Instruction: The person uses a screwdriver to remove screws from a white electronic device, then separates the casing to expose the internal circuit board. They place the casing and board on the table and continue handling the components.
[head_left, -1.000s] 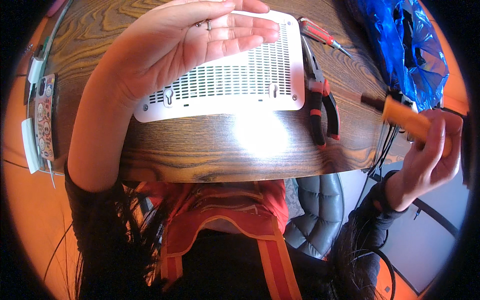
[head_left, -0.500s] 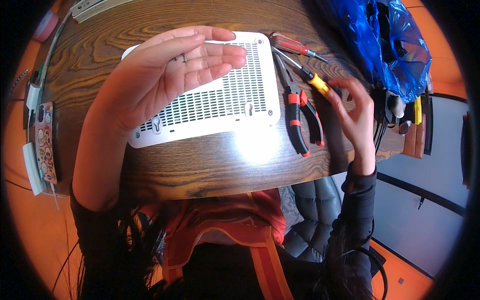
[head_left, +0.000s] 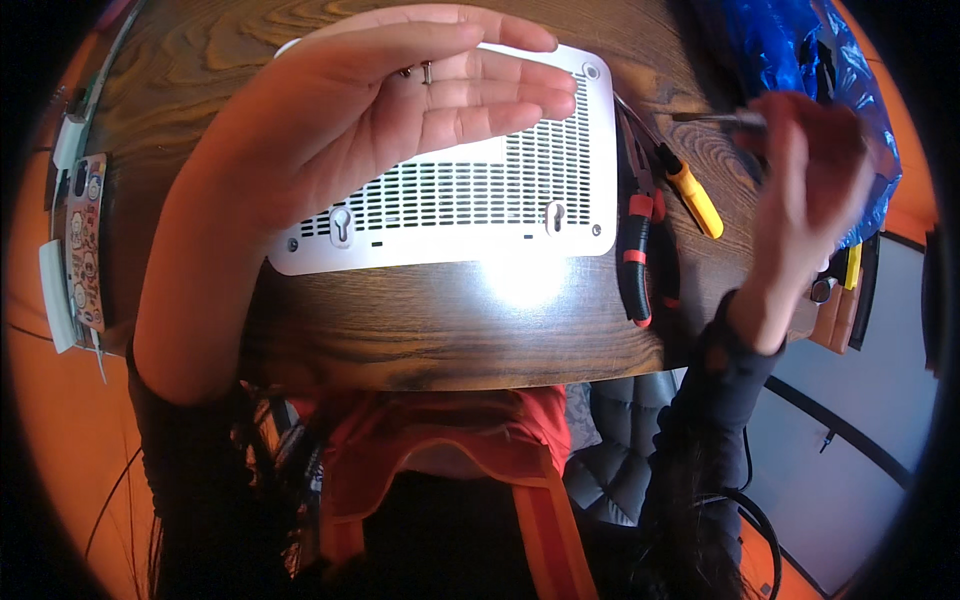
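White plastic, pierced by rows of slots: the vented panel (head_left: 460, 195) lies on the wooden tabletop (head_left: 390, 330), partly beneath the left hand (head_left: 430, 95). That hand is spread, palm up, carrying tiny metal pieces (head_left: 427, 73) — apparently loose screws, so some look to be out. Dark fasteners (head_left: 597, 230) sit in both near corners, and the panel has not been lifted away. The blurred right hand (head_left: 812, 165) grips a thin-shafted tool (head_left: 718, 118); the yellow-handled screwdriver (head_left: 697, 203) lies beside the pliers (head_left: 635, 260).

two hands (head_left: 385, 115) (head_left: 815, 175), two screwdrivers (head_left: 695, 200) (head_left: 735, 118), two screws (head_left: 428, 73) (head_left: 405, 72), one white casing (head_left: 470, 195), one pair of pliers (head_left: 636, 245), one bag (head_left: 785, 45)
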